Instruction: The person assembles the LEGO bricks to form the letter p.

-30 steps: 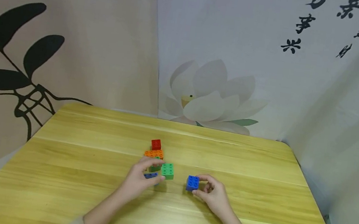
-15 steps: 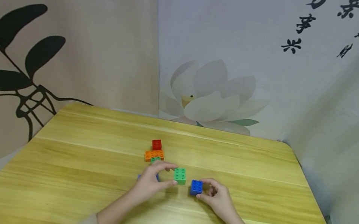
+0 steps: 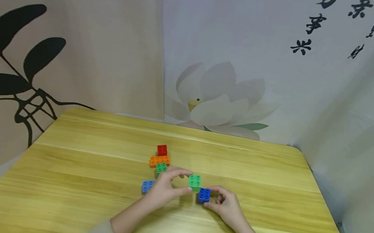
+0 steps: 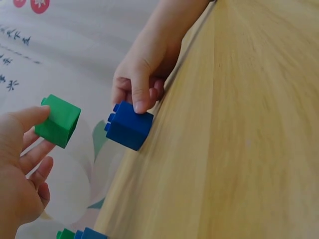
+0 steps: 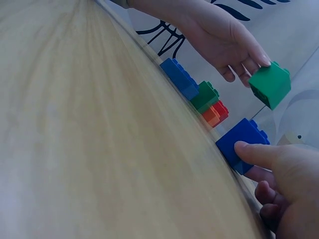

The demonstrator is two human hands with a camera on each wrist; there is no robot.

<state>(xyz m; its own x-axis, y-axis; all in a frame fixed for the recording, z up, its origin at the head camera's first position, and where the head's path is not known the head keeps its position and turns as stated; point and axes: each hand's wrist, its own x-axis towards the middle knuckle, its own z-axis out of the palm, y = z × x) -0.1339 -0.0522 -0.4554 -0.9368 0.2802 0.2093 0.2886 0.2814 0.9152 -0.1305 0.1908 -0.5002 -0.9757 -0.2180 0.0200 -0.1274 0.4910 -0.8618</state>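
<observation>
1. Fingers and thumb of our left hand (image 3: 164, 186) pinch the green block (image 3: 194, 182) by opposite sides, parted just its width.
2. Our right hand (image 3: 226, 206) pinches the dark blue block (image 3: 203, 196) near its three o'clock end, likewise spread only that far.
3. We hold the green block above the table (image 3: 261, 173), at half past ten from the dark blue block, just apart; whether the latter touches wood, we cannot tell.
4. Both should handle as light, stiff, slightly slick and hardly fragile; we'd grip the flat side walls, leaving studs free.
5. Studs point upward on both; the tops look nearly square, so we see no clear long axis.
6. At ten o'clock, the orange block (image 3: 159, 161) runs roughly nine to three.
</observation>
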